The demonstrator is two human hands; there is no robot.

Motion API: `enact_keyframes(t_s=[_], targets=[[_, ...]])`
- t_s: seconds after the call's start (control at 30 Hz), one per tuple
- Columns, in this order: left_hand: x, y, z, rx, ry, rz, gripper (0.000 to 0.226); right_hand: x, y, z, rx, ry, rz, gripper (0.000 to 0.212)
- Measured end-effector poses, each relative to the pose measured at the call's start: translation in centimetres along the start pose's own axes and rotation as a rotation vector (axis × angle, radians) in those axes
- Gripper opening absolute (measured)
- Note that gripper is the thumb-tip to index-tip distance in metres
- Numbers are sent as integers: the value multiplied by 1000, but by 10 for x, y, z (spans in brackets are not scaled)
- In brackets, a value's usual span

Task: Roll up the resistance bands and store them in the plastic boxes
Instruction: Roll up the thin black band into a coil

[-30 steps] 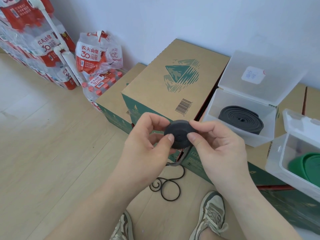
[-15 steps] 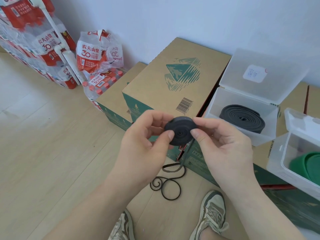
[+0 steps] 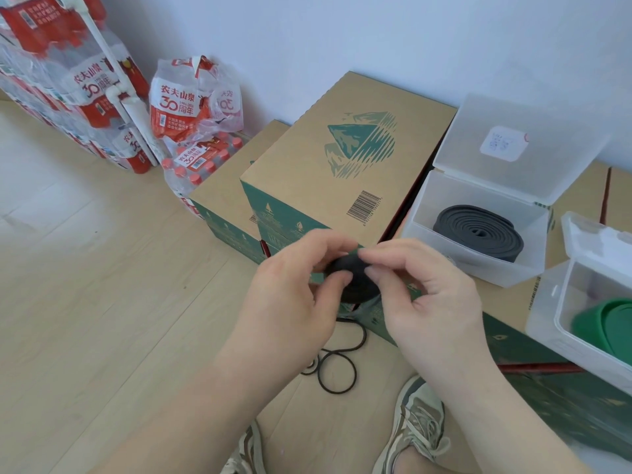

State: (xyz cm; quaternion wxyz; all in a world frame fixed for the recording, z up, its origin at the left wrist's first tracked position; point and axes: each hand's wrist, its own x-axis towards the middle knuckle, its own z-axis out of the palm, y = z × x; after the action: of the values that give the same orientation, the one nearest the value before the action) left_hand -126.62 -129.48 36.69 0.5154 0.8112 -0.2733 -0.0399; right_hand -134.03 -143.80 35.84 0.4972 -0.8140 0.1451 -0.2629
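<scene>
A black resistance band roll point(image 3: 355, 278) sits between both hands at the centre of the head view. My left hand point(image 3: 294, 295) pinches its left side and my right hand point(image 3: 424, 295) pinches its top and right side. The band's loose tail point(image 3: 337, 371) hangs down and loops on the floor. An open clear plastic box point(image 3: 420, 213) on the cartons holds a rolled dark grey band point(image 3: 478, 230). A second open plastic box point(image 3: 547, 313) at the right edge holds a green band point(image 3: 608, 326).
Stacked cardboard cartons point(image 3: 325, 155) stand in front of me against a white wall. Packs of bottled water point(image 3: 191, 107) lie at the back left, with a white pipe point(image 3: 119, 83) leaning on them. Wooden floor point(image 3: 102, 302) spreads to the left. My shoes point(image 3: 413, 422) are below.
The roll has turned in my fingers and taken up more of the tail. My right fingers have shifted onto the top of the roll, covering more of it.
</scene>
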Motion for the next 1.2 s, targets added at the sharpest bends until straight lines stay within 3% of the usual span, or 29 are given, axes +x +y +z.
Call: enact_keyframes(t_s=[0.13,0.3,0.5,0.6,0.7,1.0,1.1,1.2], targets=[[6,3,-4,-368,54,-223,35,5,-5,-4,226,48,263,25],[7,6,-5,-497,31,-263,31,6,-7,-3,303,35,298,20],[3,4,-4,-103,26,-154,27,3,0,-3,85,-7,123,29],[0,3,-2,6,3,25,29,1,4,-1,-11,-12,-28,29],[-1,1,0,42,1,72,30,0,5,0,-46,-14,-88,31],[7,2,-3,-445,83,-285,29,6,-7,-4,305,90,287,24],[6,-1,-2,-279,-2,-284,27,5,-3,-3,219,54,239,27],[1,0,-2,2,-3,-118,23,2,0,-2,87,28,111,30]])
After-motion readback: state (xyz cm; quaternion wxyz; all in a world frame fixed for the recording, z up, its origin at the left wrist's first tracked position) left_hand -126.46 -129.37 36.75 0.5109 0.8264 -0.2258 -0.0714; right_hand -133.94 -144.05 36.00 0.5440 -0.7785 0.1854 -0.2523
